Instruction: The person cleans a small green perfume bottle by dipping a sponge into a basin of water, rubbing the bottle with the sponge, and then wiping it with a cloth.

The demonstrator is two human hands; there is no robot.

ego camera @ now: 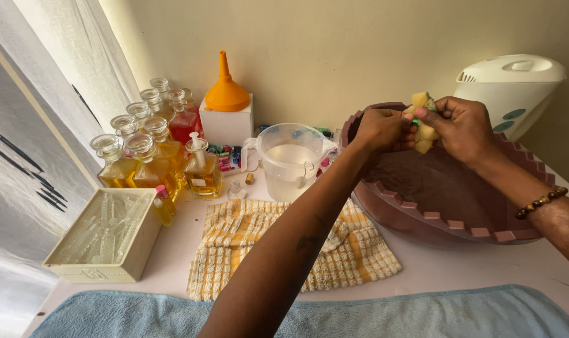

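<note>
Your hands: your left hand (379, 128) and your right hand (461, 127) meet above the far rim of the basin, at about 1 o'clock in the view.
Left hand: closed, fingertips pinching something small and green against the sponge; what it is cannot be told.
Right hand: closed around a yellow sponge (423, 122), which sticks out above and below your fingers.
Basin: a large brown plastic basin (450, 220) with a notched rim sits on the desk at 3 o'clock, directly under both hands.
Jug: a clear plastic measuring jug (290, 161) stands just beside the basin, at 9 o'clock from it.
Cloth: a yellow and white checked cloth (247, 241) lies on the desk under your left forearm.
Bottles: glass bottles (148, 153) of yellow and red liquid cluster at 10 o'clock.
Funnel: an orange funnel (226, 91) rests upside down on a white box behind the bottles.
Towel: a blue towel (422, 316) runs along the near edge at 6 o'clock.
</note>
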